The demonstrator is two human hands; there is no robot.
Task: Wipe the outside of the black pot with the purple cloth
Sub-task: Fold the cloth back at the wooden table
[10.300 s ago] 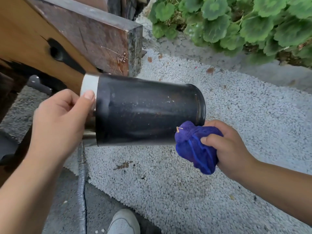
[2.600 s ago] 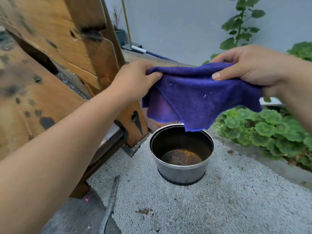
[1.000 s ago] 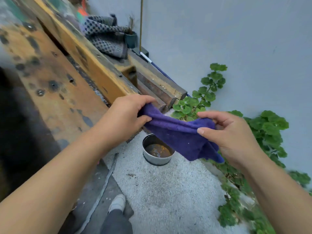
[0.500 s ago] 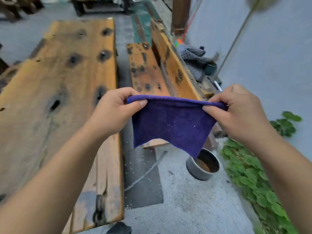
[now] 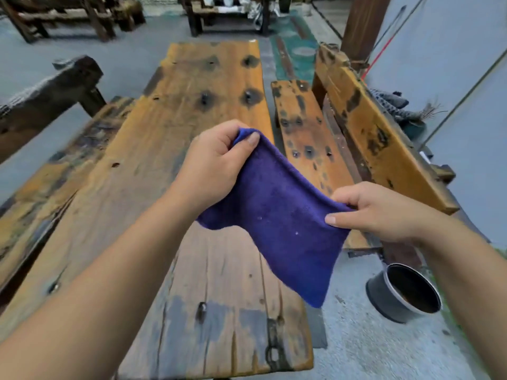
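The purple cloth (image 5: 282, 223) hangs spread between both hands above the near end of a long wooden table (image 5: 175, 138). My left hand (image 5: 216, 165) pinches its upper left corner. My right hand (image 5: 381, 212) pinches its right edge, lower than the left. The black pot (image 5: 403, 293) stands upright on the gravel ground at the lower right, its silver rim and rusty bottom showing. Neither hand touches the pot.
A wooden bench (image 5: 310, 141) with a backrest (image 5: 370, 127) runs along the table's right side, beside a grey wall (image 5: 452, 64). Another bench (image 5: 49, 89) is at the left. More wooden furniture (image 5: 225, 15) stands at the far end.
The view has swung left onto the table, so the pot now sits at the lower right. My right hand has dropped lower, tilting the cloth's top edge.
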